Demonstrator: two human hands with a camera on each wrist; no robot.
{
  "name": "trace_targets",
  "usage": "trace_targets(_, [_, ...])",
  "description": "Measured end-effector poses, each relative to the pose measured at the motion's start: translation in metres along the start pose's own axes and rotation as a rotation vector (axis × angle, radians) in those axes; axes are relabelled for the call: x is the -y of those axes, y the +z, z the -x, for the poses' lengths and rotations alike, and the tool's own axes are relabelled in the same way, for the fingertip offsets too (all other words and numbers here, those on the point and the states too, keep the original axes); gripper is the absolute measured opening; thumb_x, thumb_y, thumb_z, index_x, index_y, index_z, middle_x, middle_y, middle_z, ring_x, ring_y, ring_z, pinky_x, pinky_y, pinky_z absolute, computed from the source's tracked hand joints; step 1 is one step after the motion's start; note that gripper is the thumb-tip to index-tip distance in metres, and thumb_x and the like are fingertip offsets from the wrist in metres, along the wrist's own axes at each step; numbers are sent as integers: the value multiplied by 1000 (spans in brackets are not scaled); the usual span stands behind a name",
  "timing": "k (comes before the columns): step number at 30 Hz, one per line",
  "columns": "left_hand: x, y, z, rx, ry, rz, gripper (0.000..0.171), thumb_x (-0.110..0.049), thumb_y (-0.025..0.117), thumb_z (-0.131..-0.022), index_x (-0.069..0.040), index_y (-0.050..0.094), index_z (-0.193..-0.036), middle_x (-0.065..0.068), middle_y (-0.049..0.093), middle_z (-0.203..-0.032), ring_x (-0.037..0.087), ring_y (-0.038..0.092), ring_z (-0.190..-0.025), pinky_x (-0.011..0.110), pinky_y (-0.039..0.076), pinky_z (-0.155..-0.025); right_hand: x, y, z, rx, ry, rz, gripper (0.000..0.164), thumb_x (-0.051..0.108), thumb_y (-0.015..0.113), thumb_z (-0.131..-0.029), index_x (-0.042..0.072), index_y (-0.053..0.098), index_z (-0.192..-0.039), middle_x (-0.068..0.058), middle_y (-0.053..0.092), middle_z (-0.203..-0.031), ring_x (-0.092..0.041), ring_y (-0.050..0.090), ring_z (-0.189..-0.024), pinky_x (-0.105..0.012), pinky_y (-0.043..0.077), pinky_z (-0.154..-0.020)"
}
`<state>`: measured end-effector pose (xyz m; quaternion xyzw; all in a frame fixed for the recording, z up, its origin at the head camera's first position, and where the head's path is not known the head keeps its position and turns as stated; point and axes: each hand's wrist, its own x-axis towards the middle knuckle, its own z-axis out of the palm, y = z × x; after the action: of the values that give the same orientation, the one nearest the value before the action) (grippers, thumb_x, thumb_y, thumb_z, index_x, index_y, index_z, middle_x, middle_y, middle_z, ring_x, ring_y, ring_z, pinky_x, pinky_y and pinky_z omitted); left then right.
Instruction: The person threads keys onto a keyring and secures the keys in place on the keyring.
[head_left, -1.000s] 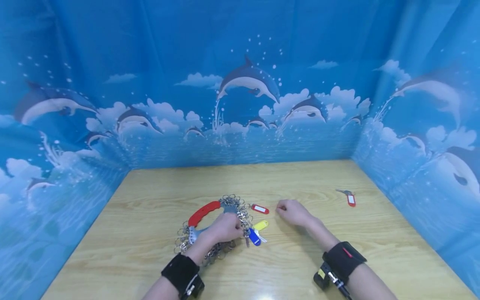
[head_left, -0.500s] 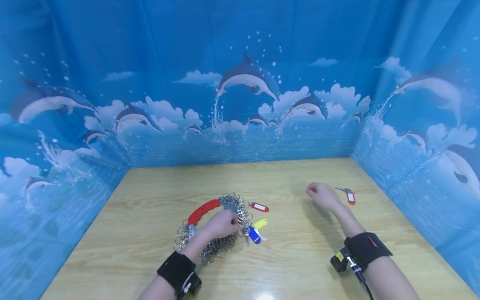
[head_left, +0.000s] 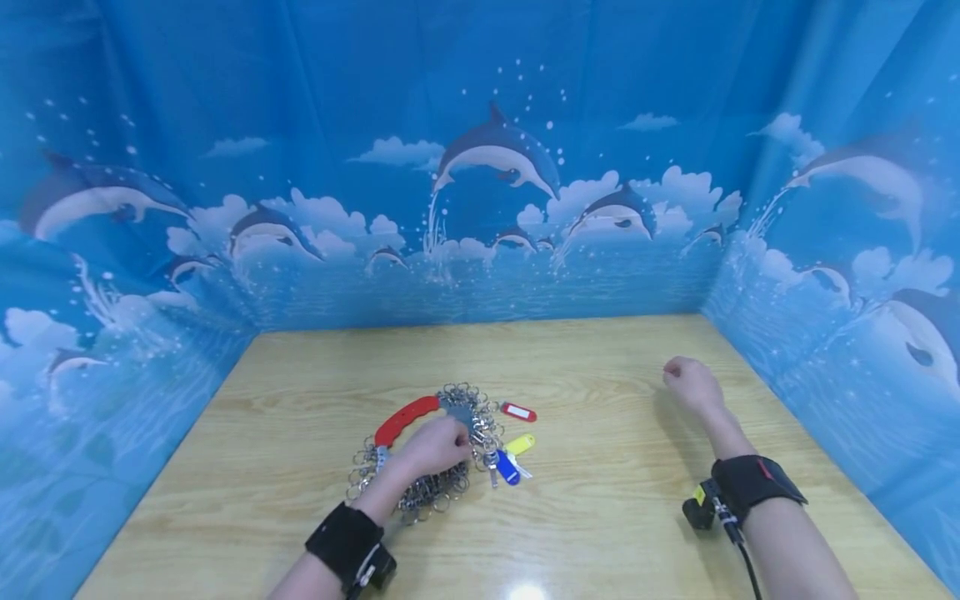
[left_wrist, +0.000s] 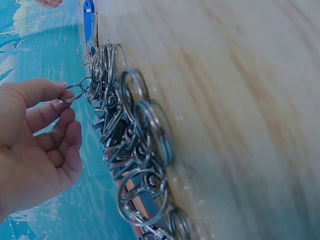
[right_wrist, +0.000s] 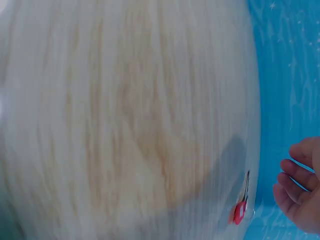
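Observation:
A ring-shaped key holder with a red grip (head_left: 407, 419) and many metal split rings lies left of centre on the table. My left hand (head_left: 437, 445) is over it; in the left wrist view its thumb and forefinger pinch one split ring (left_wrist: 71, 93) at the holder's edge. My right hand (head_left: 693, 385) hovers over the far right of the table, fingers loosely curled with nothing in them. Below it, a key with a red tag (right_wrist: 240, 212) lies on the table in the right wrist view; the hand hides it in the head view.
Beside the holder's right side lie a blue key tag (head_left: 507, 467), a yellow key tag (head_left: 521, 444) and a red key tag (head_left: 519, 412), with keys near the blue and yellow ones. A blue dolphin curtain (head_left: 360, 283) borders the table's back and sides.
My right hand has moved from beside the red tag near the holder to the far right, over the red-tagged key. My left hand has shifted slightly left.

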<state>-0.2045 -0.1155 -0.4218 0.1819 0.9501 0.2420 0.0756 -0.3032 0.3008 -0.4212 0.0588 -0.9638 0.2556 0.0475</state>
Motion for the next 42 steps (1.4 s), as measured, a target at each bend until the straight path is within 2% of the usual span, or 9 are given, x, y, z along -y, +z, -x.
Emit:
trace_targets(6, [0, -1, -1, -13, 6, -20, 14, -11, 63, -81, -15, 59, -68, -4, 49, -62, 9, 45, -53, 24, 39, -51, -7, -7, -6, -78, 8, 34, 32, 9, 45, -92, -12, 52, -114, -33, 54, -110, -48, 51, -99, -54, 42, -77])
trace_targets(9, [0, -2, -1, -18, 8, -15, 12, -10, 62, -81, -14, 60, -69, -4, 50, -61, 9, 45, -52, 24, 39, -51, -11, -11, -12, -82, 13, 50, 33, 8, 43, -92, -13, 50, -117, -35, 50, -113, -48, 52, -96, -53, 43, -73])
trace_targets(14, [3, -2, 0, -24, -8, -5, 11, -11, 61, -81, -14, 59, -71, -5, 50, -60, 9, 45, -51, 23, 38, -50, -20, -17, -19, -83, 17, 111, 36, 8, 43, -91, -15, 47, -118, -37, 47, -116, -51, 45, -106, -56, 40, -81])
trace_targets(22, [2, -2, 3, -9, -33, 2, 12, -12, 62, -82, -13, 61, -71, -4, 51, -59, 9, 46, -50, 24, 39, -49, -37, -16, -15, 1, 73, 190, 38, 10, 50, -89, -17, 50, -115, -38, 49, -113, -53, 45, -104, -56, 40, -83])
trace_targets(28, [0, -1, 4, 8, -41, 16, 8, -13, 62, -83, -13, 63, -74, -5, 52, -61, 9, 48, -51, 24, 41, -50, -43, -9, -10, 77, 164, 218, 38, 9, 46, -90, -15, 48, -119, -37, 47, -114, -53, 43, -105, -57, 38, -85])
trace_targets(31, [0, -1, 4, 7, -30, 11, 9, -12, 62, -83, -13, 62, -74, -5, 52, -60, 9, 48, -51, 23, 41, -50, -46, -7, -7, 106, 169, 233, 31, 8, 44, -90, -12, 54, -111, -35, 52, -105, -50, 49, -96, -55, 42, -77])
trace_targets(33, [1, 0, 5, 5, -23, 5, 10, -12, 62, -83, -13, 62, -73, -5, 51, -59, 8, 47, -51, 23, 40, -49, -47, -7, -6, 119, 171, 226, 23, 8, 46, -89, -9, 58, -99, -30, 56, -94, -44, 53, -86, -51, 44, -69])
trace_targets(38, [3, 2, 5, 7, -19, 9, 13, -12, 62, -83, -14, 59, -71, -5, 51, -60, 8, 45, -51, 23, 39, -50, -46, -9, -5, 131, 195, 175, 9, 6, 55, -82, -2, 58, -79, -20, 56, -79, -32, 51, -71, -43, 43, -60])
trace_targets(42, [3, 2, 5, 11, -15, 24, 12, -13, 62, -83, -13, 60, -71, -5, 51, -60, 8, 45, -51, 23, 39, -50, -46, -10, -5, 122, 203, 179, 13, 5, 50, -85, -1, 57, -75, -17, 56, -74, -30, 52, -68, -42, 43, -59])
